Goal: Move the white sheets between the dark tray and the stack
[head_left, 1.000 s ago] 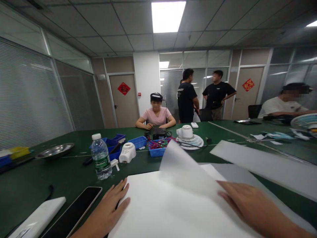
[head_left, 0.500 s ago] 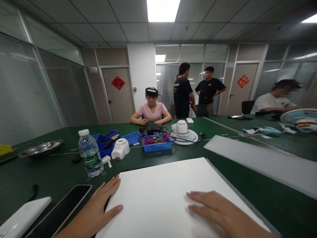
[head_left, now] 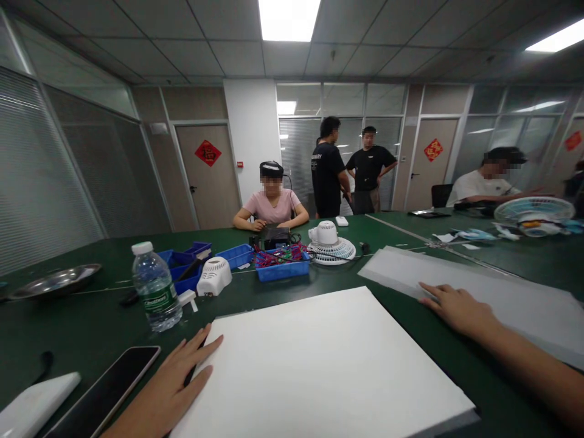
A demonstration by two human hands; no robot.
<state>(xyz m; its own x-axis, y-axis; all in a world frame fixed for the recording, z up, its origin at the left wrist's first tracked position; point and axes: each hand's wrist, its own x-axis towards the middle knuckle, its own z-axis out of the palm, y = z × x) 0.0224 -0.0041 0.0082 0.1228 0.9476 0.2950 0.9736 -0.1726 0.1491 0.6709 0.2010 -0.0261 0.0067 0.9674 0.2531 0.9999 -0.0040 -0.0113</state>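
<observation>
A large white sheet [head_left: 314,359], probably paper, lies in front of me over a darker sheet or board whose edge shows at the lower right. My left hand [head_left: 177,377] rests on its left edge, fingers spread. Farther right, my right hand [head_left: 456,307] reaches over the near edge of a long, pale, translucent sheet [head_left: 515,304]. Its fingers are stretched out and touch or hover just over that sheet; a grip is not visible. Left of my left hand lies a dark-screened phone [head_left: 104,389].
A water bottle [head_left: 157,289] stands beyond my left hand. Farther off are a blue tray [head_left: 283,271] of wires, a white fan part [head_left: 332,246], a white housing [head_left: 214,277] and a metal dish [head_left: 57,283]. A person [head_left: 271,207] sits opposite; others are behind and right.
My right hand has moved from above the white sheet out to the right, onto or over the translucent sheet. My left hand stays at the left edge. The view has turned slightly right.
</observation>
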